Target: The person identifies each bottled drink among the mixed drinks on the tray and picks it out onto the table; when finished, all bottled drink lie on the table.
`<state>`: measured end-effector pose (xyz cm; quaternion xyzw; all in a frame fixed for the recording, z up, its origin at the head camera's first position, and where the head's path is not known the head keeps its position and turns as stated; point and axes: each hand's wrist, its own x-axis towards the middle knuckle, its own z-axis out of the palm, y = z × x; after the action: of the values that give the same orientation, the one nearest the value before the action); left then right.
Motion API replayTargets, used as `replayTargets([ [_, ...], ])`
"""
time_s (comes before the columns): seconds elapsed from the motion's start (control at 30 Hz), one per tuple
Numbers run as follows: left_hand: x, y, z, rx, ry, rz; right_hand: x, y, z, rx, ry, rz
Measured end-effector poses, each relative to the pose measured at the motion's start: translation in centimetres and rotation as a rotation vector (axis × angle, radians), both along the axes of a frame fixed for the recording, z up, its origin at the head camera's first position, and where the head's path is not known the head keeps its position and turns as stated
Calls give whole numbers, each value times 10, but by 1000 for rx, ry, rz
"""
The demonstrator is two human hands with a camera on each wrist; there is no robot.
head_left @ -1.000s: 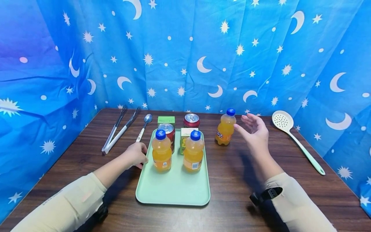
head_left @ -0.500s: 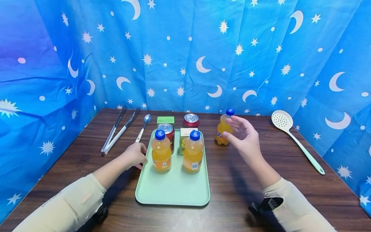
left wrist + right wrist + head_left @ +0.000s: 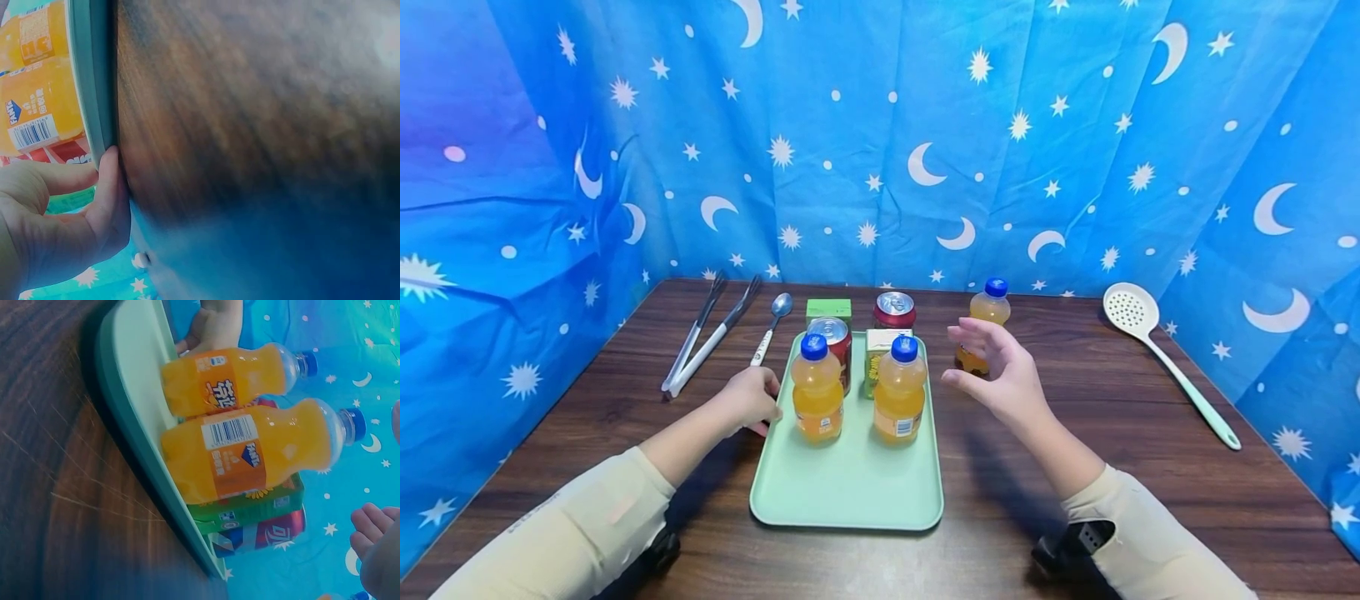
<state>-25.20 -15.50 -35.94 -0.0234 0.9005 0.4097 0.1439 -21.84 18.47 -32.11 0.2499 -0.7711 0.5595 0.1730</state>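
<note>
My left hand (image 3: 747, 398) pinches the left rim of a pale green tray (image 3: 846, 496) between thumb and fingers, as the left wrist view shows. Two orange Fanta bottles with blue caps, a left one (image 3: 817, 404) and a right one (image 3: 898, 398), stand upright on the tray. Behind them are a red can (image 3: 831, 329) and a green-and-white drink carton (image 3: 876, 358). My right hand (image 3: 1006, 375) hovers right of the tray, fingers apart and holding nothing. It partly hides a third Fanta bottle (image 3: 990, 308), which stands on the table behind it.
Another red can (image 3: 894, 310) and a green carton (image 3: 829, 309) stand toward the tray's far edge, bases hidden. Tongs (image 3: 711, 342) and a spoon (image 3: 767, 333) lie at the left. A skimmer (image 3: 1161, 350) lies far right. A star-patterned blue cloth (image 3: 880, 142) surrounds the table.
My right hand has moved left and nearer, from right of the third bottle, past its front toward the tray. The left hand and the bottles have stayed in place.
</note>
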Motion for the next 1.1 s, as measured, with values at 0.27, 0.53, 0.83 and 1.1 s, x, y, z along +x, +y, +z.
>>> replayTargets([
  [0.27,0,0,1,-4,2,3,3,-10,-5,46,-55,24],
  [0.53,1,0,1,-6,8,0,2,-20,-15,61,-110,62],
  [0.83,0,0,-2,5,11,0,2,-30,-23,72,-159,72],
  [1.1,1,0,-1,6,12,0,1,-37,-28,80,-143,72],
])
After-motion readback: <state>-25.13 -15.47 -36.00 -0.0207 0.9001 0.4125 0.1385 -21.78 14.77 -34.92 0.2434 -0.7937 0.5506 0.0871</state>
